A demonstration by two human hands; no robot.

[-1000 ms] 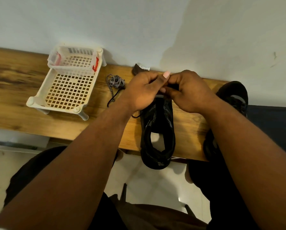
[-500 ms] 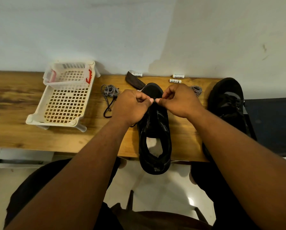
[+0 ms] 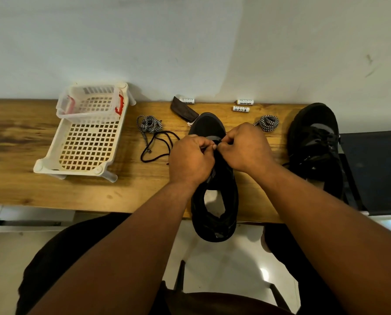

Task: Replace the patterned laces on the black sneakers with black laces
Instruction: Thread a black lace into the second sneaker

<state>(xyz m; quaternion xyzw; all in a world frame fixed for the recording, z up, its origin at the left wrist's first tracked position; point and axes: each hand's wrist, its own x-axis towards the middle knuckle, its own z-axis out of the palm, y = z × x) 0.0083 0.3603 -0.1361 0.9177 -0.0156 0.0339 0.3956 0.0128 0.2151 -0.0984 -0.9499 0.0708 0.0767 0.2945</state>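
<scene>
Black sneaker [image 3: 215, 201]: suede-looking, centred on the wooden tabletop [image 3: 19, 142], heel overhanging its near edge.
Left hand [image 3: 190, 160]: knuckles up, fingers pinching the black lace [image 3: 154, 145] over the eyelets.
Right hand [image 3: 246, 146]: mirrored, fingers curled, pinching there too.
Patterned laces [image 3: 150, 123]: woven, coiled leftward.

On the tabletop [image 3: 19, 142] the middle sneaker [image 3: 215, 201] lies toe toward 12 o'clock, its heel past the near edge. Both hands, left hand [image 3: 190, 160] and right hand [image 3: 246, 148], meet over its front. At 9 o'clock sits the basket [image 3: 85, 142], a smaller tub [image 3: 92, 103] inside its far end. Between basket and sneaker lie a coiled lace [image 3: 150, 123] and a loose lace [image 3: 158, 146]. At 3 o'clock sits the second sneaker [image 3: 315, 144]; another coiled lace [image 3: 267, 121] lies between the shoes. Batteries [image 3: 242, 105] lie at 12 o'clock by the wall.
</scene>
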